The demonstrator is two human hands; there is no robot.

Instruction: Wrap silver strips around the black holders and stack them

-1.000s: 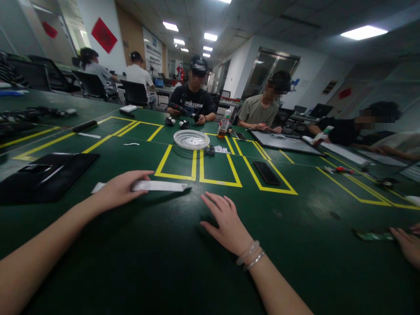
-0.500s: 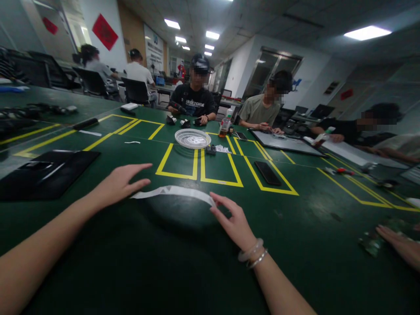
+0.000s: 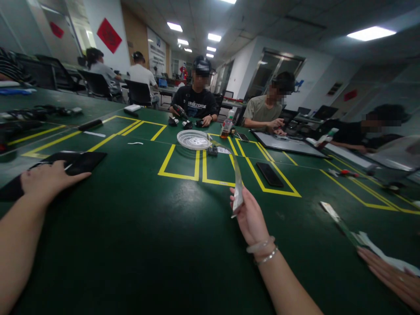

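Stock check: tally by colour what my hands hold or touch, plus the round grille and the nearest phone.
White: 2 - strip in right hand, fan grille
Black: 2 - tray under left hand, phone
Total: 4

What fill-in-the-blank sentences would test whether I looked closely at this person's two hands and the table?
1. The right hand holds a thin ____ strip up off the table.
2. The left hand rests flat on a ____ panel lying at the table's left side.
3. The green table is marked with boxes of ____ tape.

Missing words: white; black; yellow.
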